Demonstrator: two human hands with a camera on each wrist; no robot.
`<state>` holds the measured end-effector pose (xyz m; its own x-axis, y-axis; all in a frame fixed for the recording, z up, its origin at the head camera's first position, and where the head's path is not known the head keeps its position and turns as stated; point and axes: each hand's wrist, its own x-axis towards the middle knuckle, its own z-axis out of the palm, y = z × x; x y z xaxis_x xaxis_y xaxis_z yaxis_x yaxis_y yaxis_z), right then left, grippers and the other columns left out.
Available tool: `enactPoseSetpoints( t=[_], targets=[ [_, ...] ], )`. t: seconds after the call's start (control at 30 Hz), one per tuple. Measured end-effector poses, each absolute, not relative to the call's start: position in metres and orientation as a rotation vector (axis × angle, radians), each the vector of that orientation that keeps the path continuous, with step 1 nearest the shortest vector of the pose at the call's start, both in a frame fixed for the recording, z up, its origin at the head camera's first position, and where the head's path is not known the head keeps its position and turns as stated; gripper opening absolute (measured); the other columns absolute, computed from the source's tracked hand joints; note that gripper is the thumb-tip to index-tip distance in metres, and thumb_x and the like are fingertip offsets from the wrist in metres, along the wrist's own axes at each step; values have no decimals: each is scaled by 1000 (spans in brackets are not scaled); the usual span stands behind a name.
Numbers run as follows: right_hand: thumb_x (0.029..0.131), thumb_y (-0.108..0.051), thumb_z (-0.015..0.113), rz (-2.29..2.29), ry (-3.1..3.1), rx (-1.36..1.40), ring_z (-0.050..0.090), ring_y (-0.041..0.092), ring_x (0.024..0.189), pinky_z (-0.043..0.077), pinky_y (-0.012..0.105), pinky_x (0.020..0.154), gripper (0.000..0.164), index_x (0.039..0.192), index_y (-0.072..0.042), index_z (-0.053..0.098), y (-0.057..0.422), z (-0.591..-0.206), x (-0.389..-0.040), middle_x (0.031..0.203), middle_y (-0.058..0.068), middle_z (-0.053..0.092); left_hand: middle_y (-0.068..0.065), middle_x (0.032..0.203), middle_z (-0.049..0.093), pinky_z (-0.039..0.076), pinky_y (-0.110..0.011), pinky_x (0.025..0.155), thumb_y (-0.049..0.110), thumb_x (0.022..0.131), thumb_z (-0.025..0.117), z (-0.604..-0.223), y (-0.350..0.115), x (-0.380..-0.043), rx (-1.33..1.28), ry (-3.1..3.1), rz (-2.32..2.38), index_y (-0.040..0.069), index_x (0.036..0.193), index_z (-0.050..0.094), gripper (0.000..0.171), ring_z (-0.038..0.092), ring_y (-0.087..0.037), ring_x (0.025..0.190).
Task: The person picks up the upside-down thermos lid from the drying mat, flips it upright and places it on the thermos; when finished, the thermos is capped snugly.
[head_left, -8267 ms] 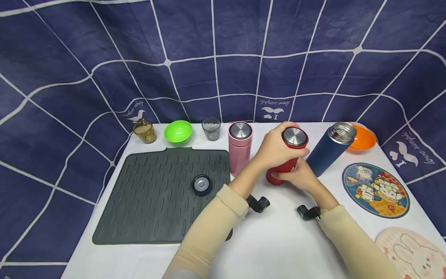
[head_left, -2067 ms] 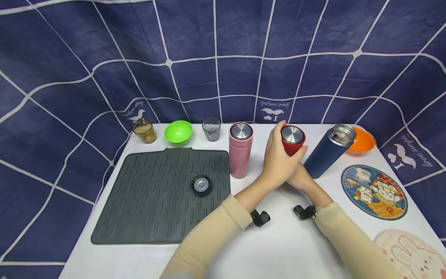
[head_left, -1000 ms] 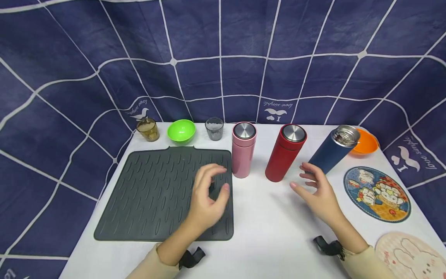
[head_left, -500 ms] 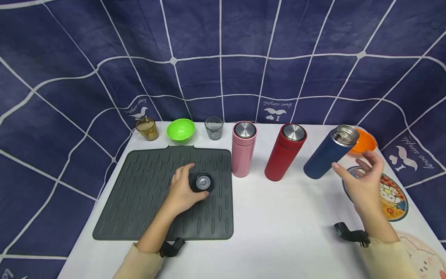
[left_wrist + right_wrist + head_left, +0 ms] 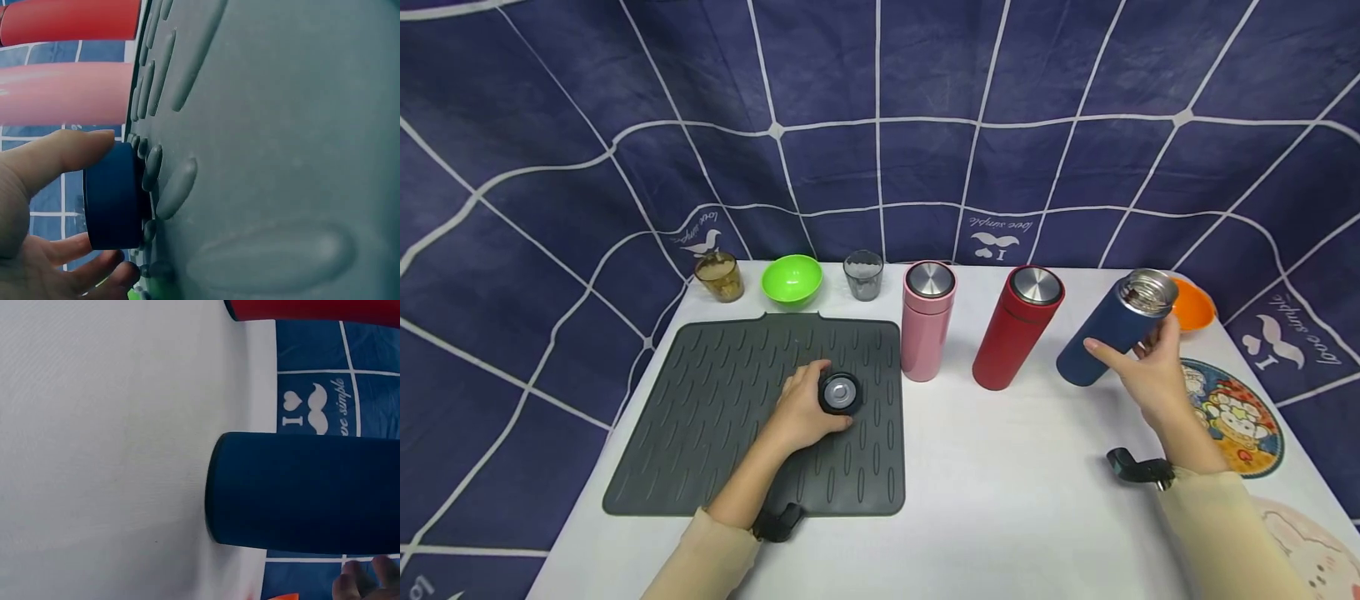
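Observation:
On the dark grey drying mat (image 5: pixel 647 450), my left hand (image 5: pixel 801 410) holds a blue bottle lid (image 5: pixel 114 197) between thumb and fingers. From above, the lid shows a grey disc inside a dark ring. At the right, my right hand (image 5: pixel 1146 375) reaches around an uncapped navy thermos bottle (image 5: pixel 1097 333), its thumb across the front and its fingers on the far right side. The bottle's steel neck faces up. In the right wrist view, rounded fingertips (image 5: pixel 381 569) show just beside the bottle's wall.
Capped pink (image 5: pixel 925 342) and red (image 5: pixel 1011 342) thermos bottles stand between the hands. Behind the mat are an amber glass (image 5: pixel 721 282), a green bowl (image 5: pixel 792 283) and a grey glass (image 5: pixel 864 279). An orange bowl (image 5: pixel 1193 310) and two round mats, one patterned (image 5: pixel 1240 417), lie right.
Both hands left the red bottle, which stands capped. The left hand moved left to the lid on the mat; the right swung out, then came in around the navy bottle.

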<state>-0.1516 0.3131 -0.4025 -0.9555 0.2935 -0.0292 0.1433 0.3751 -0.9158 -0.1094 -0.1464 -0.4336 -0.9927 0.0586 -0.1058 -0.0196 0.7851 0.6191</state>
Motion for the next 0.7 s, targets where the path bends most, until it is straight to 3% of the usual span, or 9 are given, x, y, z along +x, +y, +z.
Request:
enactPoseSetpoints(
  t=[0.23, 0.37, 0.7],
  targets=[
    [81, -38, 71, 1525, -2533, -337, 38, 32, 135, 32, 51, 109, 87, 146, -39, 13, 313, -405, -151, 153, 6, 30, -15, 133, 46, 38, -51, 94, 24, 63, 86, -436, -143, -109, 53, 2864, 960, 8, 139, 38, 91, 41, -29, 116],
    [81, -37, 72, 1485, -2529, -356, 41, 30, 132, 35, 49, 108, 85, 145, -40, 16, 312, -405, -147, 152, 5, 33, -15, 130, 49, 38, -49, 90, 22, 64, 86, -437, -141, -108, 63, 2885, 940, 8, 138, 41, 88, 42, -28, 112],
    [81, -35, 72, 1419, -2551, -346, 49, 7, 115, 45, 16, 96, 81, 144, -36, 22, 312, -406, -131, 145, 6, 41, -15, 127, 50, 37, -49, 90, 23, 65, 85, -443, -142, -112, 35, 2895, 927, 6, 135, 45, 83, 41, -29, 112]
  ],
)
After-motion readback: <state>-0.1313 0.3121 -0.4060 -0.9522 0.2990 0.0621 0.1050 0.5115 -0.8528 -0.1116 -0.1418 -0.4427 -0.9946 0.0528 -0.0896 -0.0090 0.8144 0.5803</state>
